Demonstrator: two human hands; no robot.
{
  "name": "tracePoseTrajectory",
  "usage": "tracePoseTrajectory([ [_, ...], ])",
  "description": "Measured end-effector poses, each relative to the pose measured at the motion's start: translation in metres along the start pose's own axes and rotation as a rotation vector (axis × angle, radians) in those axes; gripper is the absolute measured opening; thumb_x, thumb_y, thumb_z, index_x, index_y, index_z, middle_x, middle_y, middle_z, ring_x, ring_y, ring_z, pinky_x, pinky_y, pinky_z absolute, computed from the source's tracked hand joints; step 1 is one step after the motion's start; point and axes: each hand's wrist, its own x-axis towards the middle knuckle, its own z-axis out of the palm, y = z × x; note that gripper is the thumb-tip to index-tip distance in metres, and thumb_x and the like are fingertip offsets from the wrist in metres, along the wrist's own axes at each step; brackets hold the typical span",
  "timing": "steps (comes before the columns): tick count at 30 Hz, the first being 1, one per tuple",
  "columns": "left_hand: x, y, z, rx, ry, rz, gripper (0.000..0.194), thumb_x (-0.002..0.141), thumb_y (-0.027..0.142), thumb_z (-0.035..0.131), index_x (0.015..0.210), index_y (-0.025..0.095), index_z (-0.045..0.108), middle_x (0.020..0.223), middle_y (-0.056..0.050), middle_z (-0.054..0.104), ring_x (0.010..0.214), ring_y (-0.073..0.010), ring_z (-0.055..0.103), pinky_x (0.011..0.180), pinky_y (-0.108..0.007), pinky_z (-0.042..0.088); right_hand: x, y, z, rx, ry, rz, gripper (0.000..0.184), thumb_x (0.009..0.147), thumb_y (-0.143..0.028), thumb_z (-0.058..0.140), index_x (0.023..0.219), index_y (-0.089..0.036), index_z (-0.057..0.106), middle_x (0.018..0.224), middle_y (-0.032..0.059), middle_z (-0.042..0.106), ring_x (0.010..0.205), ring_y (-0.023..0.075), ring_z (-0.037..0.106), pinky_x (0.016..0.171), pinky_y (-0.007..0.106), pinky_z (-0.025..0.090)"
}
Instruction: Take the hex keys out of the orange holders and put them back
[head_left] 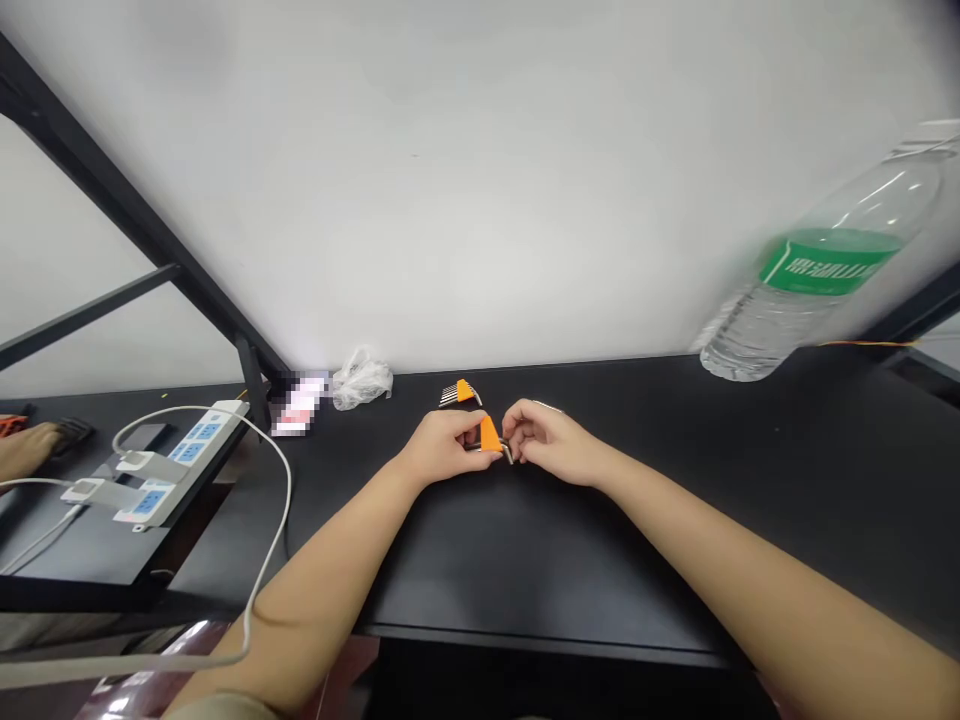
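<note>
My left hand point(448, 445) is closed around an orange hex key holder point(490, 435), thumb and fingers on its sides. Bent metal hex keys point(508, 453) stick out of its right side. Close by on the right is my right hand point(547, 440), its fingers curled in a pinch at the bent key ends; what lies between the fingertips is hidden. A thin metal sliver point(553, 407) shows just above the right knuckles, partly covered by the hand. Beyond my left hand, a second orange holder point(464, 390) with several hex keys lies on the black table point(525, 570).
A large clear bottle point(817, 270) with a green label stands at the back right. Near the wall lie a crumpled plastic bag point(362, 380) and a blurred-out card point(300, 405). A power strip point(184, 460) with white cables is at left, near another person's hand point(28, 452).
</note>
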Motion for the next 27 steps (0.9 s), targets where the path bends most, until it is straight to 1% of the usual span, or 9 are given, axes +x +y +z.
tracePoseTrajectory([
  [3,0.0,0.002,0.001,-0.024,-0.022,0.001,0.022,0.081,0.038,0.072,0.08,0.02,0.06,0.065,0.006,0.049,0.06,-0.0091,0.042,0.058,-0.022,0.034,-0.001,-0.001,-0.002,-0.127,0.0,-0.039,0.032,0.077,-0.005,0.048,0.103,-0.022,0.053,0.09,0.0003,0.065,0.082,0.0159,0.066,0.074,0.03,0.053],
  [6,0.001,0.001,0.0,-0.017,-0.024,-0.019,0.025,0.081,0.041,0.073,0.08,0.02,0.058,0.064,0.006,0.046,0.06,-0.0093,0.04,0.058,-0.022,0.034,-0.004,0.0,-0.017,-0.504,0.127,-0.081,0.019,0.084,-0.012,0.053,0.099,-0.022,0.058,0.096,0.0027,0.064,0.081,0.0161,0.062,0.074,0.031,0.05],
  [8,0.001,-0.002,0.0,0.011,-0.011,-0.026,0.025,0.081,0.041,0.073,0.081,0.021,0.058,0.064,0.007,0.044,0.06,-0.0095,0.039,0.059,-0.023,0.034,-0.004,0.004,-0.03,-0.782,0.204,-0.066,0.009,0.088,-0.017,0.056,0.093,-0.021,0.062,0.098,0.0043,0.063,0.079,0.0165,0.06,0.073,0.031,0.048],
  [10,0.001,-0.005,0.0,0.04,-0.006,-0.034,0.024,0.081,0.042,0.073,0.082,0.021,0.059,0.063,0.007,0.042,0.059,-0.0097,0.037,0.06,-0.023,0.033,-0.004,0.009,-0.04,-0.956,0.182,-0.014,0.008,0.09,-0.02,0.058,0.09,-0.021,0.066,0.097,0.0051,0.063,0.077,0.0169,0.06,0.071,0.031,0.046],
  [12,0.001,-0.008,-0.001,0.054,-0.012,-0.042,0.026,0.081,0.043,0.073,0.082,0.021,0.06,0.063,0.007,0.039,0.059,-0.0098,0.035,0.059,-0.023,0.033,-0.003,0.014,-0.044,-1.056,0.126,0.021,0.01,0.092,-0.021,0.057,0.088,-0.021,0.067,0.094,0.0061,0.063,0.077,0.0178,0.061,0.069,0.03,0.045],
  [17,0.001,-0.01,-0.001,0.053,-0.029,-0.048,0.027,0.081,0.044,0.072,0.081,0.021,0.057,0.063,0.007,0.041,0.059,-0.0097,0.036,0.059,-0.023,0.032,-0.001,0.017,-0.038,-1.141,0.099,0.036,0.01,0.089,-0.011,0.058,0.089,-0.019,0.064,0.09,0.0081,0.065,0.08,0.0204,0.062,0.07,0.03,0.042],
  [20,0.001,-0.008,-0.001,0.051,-0.03,-0.046,0.028,0.081,0.045,0.071,0.079,0.021,0.056,0.062,0.007,0.04,0.058,-0.0097,0.036,0.059,-0.023,0.032,-0.002,0.015,-0.032,-1.152,0.107,0.062,0.015,0.084,-0.007,0.058,0.09,-0.019,0.063,0.088,0.0083,0.065,0.074,0.0202,0.061,0.066,0.03,0.04],
  [23,0.001,-0.007,-0.001,0.056,-0.026,-0.038,0.03,0.08,0.046,0.072,0.078,0.021,0.054,0.062,0.007,0.039,0.057,-0.0097,0.034,0.058,-0.023,0.031,-0.004,0.01,-0.028,-1.159,0.099,0.073,0.015,0.082,-0.005,0.058,0.086,-0.02,0.062,0.087,0.0079,0.066,0.07,0.0199,0.06,0.062,0.031,0.037],
  [27,0.001,-0.007,-0.001,0.06,-0.022,-0.03,0.03,0.08,0.044,0.072,0.076,0.021,0.054,0.062,0.007,0.039,0.058,-0.0098,0.034,0.057,-0.023,0.03,-0.006,0.002,-0.022,-1.088,0.043,-0.009,0.015,0.085,-0.007,0.057,0.085,-0.021,0.062,0.088,0.0055,0.065,0.073,0.018,0.06,0.063,0.029,0.039],
])
